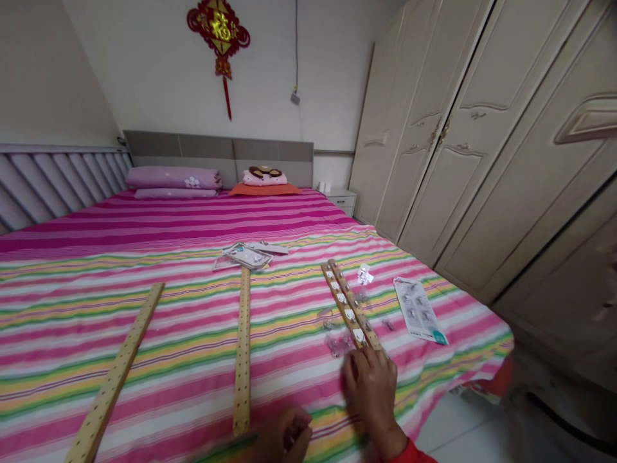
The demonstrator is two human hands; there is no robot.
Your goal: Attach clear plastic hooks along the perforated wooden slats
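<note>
My right hand [371,390] lies palm down on the striped bedsheet [168,302], its fingers curled over the near end of a pair of wooden strips [348,302] that carry several small white hooks. My left hand [285,438] is low at the frame's bottom edge, fingers curled in and blurred; what it holds, if anything, I cannot make out. It is just right of the near end of a single perforated wooden strip [243,347]. Small clear plastic bits [337,342] lie by the paired strips.
A third perforated strip [120,366] lies to the left. A printed packaging card [418,310] and a crumpled clear wrapper [365,275] lie right of the strips, and opened blister packs [248,255] farther up. Wardrobe doors [482,141] stand along the right; pillows lie by the headboard.
</note>
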